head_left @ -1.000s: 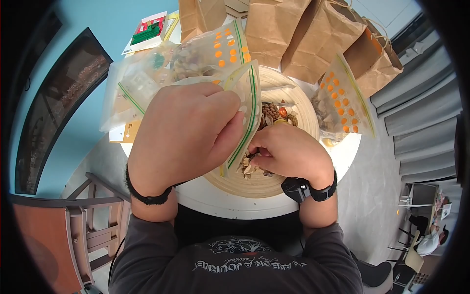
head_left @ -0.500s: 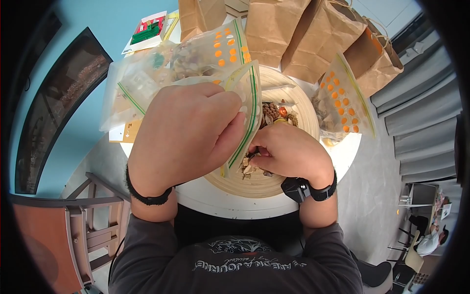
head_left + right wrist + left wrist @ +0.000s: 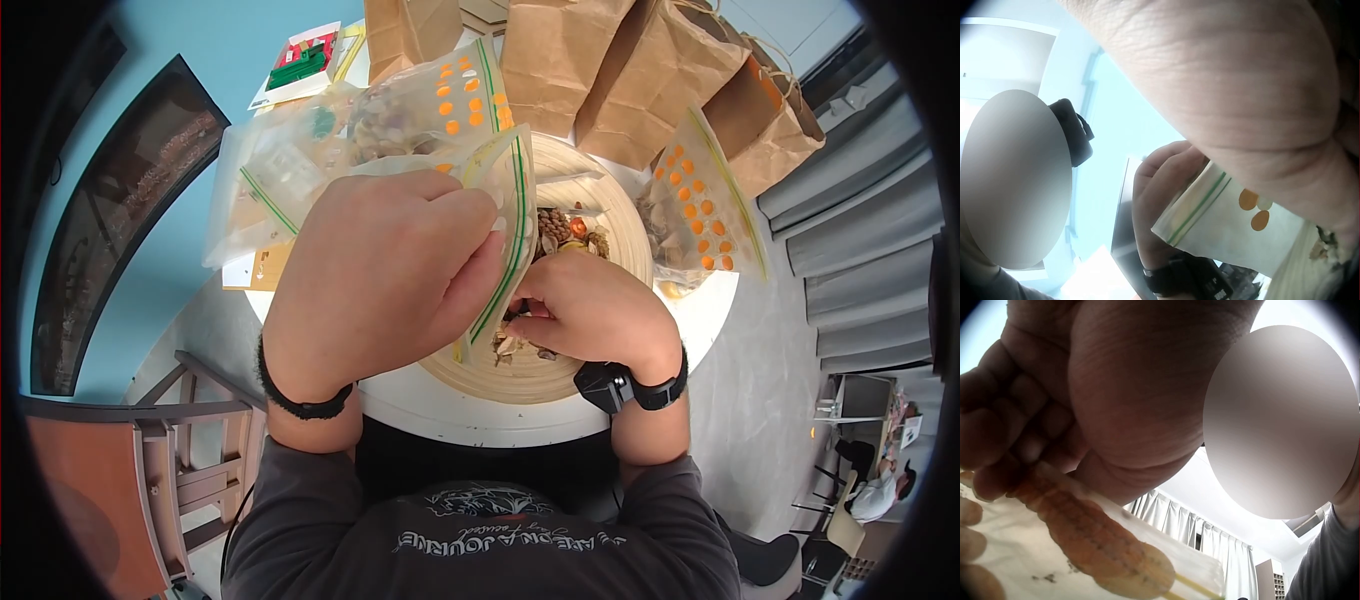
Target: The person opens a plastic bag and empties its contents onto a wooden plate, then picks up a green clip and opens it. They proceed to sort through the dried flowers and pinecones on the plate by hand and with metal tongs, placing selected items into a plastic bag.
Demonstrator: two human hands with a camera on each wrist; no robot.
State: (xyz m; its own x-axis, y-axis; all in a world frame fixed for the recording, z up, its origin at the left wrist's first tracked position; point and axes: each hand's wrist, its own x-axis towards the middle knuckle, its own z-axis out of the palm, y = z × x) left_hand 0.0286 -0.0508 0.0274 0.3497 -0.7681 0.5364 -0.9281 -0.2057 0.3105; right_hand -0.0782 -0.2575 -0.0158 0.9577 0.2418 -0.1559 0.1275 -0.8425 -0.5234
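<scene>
My left hand (image 3: 385,275) grips the edge of a clear zip bag (image 3: 508,245) with green seal lines, its fingers curled round the plastic. In the left wrist view orange dots show on the bag (image 3: 1104,544) beneath those curled fingers. Beside the bag's mouth, my right hand (image 3: 598,305) bends its thumb and fingers at some dried pieces (image 3: 505,345); a dark bit shows between them, and the fingertips are partly hidden by the bag. A round woven tray (image 3: 500,385) lies under both hands, with a pinecone (image 3: 551,228) and other dried pieces beyond the right hand.
Filled bags with orange dots (image 3: 385,120) lie left of the tray, and another dotted bag (image 3: 697,215) stands right of it. Brown paper bags (image 3: 655,80) line the back of the white table (image 3: 500,428). A box with green and red items (image 3: 302,62) sits back left.
The left hand and its bag have shifted very slightly to the right. The right hand has stayed almost in place, low at the dried pieces.
</scene>
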